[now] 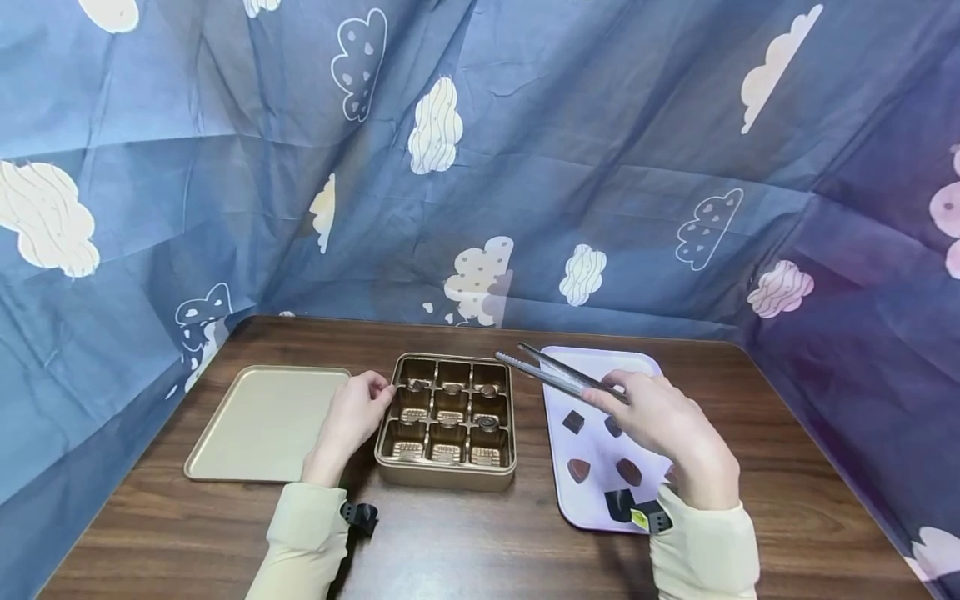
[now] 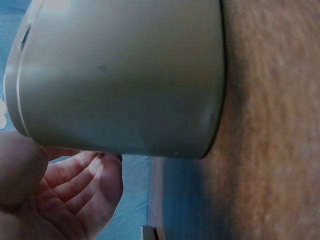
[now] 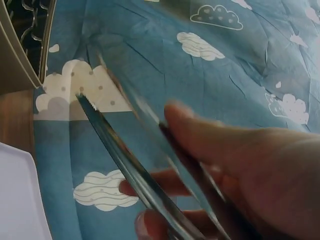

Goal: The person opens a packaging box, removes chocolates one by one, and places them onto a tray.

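Observation:
My left hand (image 1: 358, 408) rests its fingers against the left side of a gold tin (image 1: 447, 477), near the rim. In the left wrist view, loosely bent fingers (image 2: 100, 187) lie along the wall of the tin, with the thumb higher up. Inside is a divided gold insert with square compartments; small dark rounded shapes show along its dividers, one with a swirl (image 1: 487, 423). My right hand (image 1: 667, 417) grips metal tongs (image 1: 558, 377) above the lilac tray (image 1: 564, 500). Their serrated tips stand apart, pointing toward the tin, with nothing between them.
On the lilac tray lie dark square chocolates (image 1: 573, 421) and brown rounded-triangle chocolates (image 1: 578, 471), several in all, some partly behind my right hand. A shallow gold lid (image 1: 258, 425) lies at the left on the wooden table (image 1: 442, 542). Blue cloud-patterned cloth (image 1: 600, 167) hangs around the table.

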`<state>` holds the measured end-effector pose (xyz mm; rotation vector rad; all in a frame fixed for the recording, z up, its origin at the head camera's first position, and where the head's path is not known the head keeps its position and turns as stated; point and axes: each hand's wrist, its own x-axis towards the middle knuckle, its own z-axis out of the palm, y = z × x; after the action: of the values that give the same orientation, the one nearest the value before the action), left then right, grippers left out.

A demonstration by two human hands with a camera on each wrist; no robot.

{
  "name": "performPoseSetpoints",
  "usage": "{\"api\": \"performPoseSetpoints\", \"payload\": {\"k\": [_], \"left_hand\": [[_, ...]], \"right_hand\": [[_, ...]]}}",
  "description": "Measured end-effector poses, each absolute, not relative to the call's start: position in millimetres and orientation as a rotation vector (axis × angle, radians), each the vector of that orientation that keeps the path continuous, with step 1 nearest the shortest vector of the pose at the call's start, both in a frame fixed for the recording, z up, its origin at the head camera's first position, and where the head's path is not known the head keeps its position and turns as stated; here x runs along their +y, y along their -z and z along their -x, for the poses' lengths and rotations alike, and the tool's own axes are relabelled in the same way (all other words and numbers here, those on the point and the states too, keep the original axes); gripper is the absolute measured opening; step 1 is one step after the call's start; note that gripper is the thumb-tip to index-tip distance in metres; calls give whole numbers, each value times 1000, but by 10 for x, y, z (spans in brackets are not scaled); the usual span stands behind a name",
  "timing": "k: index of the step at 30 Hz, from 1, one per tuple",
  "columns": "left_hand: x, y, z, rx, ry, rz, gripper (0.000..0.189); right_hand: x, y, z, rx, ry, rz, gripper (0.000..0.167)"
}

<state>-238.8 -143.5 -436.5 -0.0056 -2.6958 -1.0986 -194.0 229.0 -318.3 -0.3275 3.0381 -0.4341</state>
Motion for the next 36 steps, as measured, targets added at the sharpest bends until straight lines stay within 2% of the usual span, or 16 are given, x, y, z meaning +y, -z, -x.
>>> {"api": "performPoseSetpoints", "payload": {"k": [4, 8, 14, 19, 21, 23, 29, 32, 36], "left_hand": [[-1433, 4343, 2386, -2704, 1095, 13, 13], [-1434, 4336, 2389, -2703, 1097, 15, 13], [-1441, 4359, 2360, -2712, 1089, 2, 13], [-1433, 4364, 2364, -2697, 1094, 19, 13], [-1433, 4362, 2370, -2690, 1093, 26, 13], [-1440, 4367, 2365, -2695, 1092, 20, 13], [-1450, 4368, 2354, -2707, 1087, 21, 13], [-1448, 4361, 2364, -2694, 1095, 35, 13], [-1429, 4351, 2377, -2697, 1092, 31, 12]], "right_hand": [[2272, 3170, 1915, 3006, 433, 382, 62], [2247, 3117, 1874, 3020, 348, 361, 62], [2229, 3120, 1803, 3064, 257, 361, 48], [2211, 3140, 1804, 3150, 204, 370, 23], [2198, 3151, 1815, 3177, 200, 381, 19], [2180, 3171, 1829, 3168, 219, 387, 23], [2163, 3223, 1856, 3128, 296, 401, 55], [2148, 3225, 1879, 3125, 281, 426, 53], [2130, 3219, 1881, 3103, 220, 432, 33]]}}
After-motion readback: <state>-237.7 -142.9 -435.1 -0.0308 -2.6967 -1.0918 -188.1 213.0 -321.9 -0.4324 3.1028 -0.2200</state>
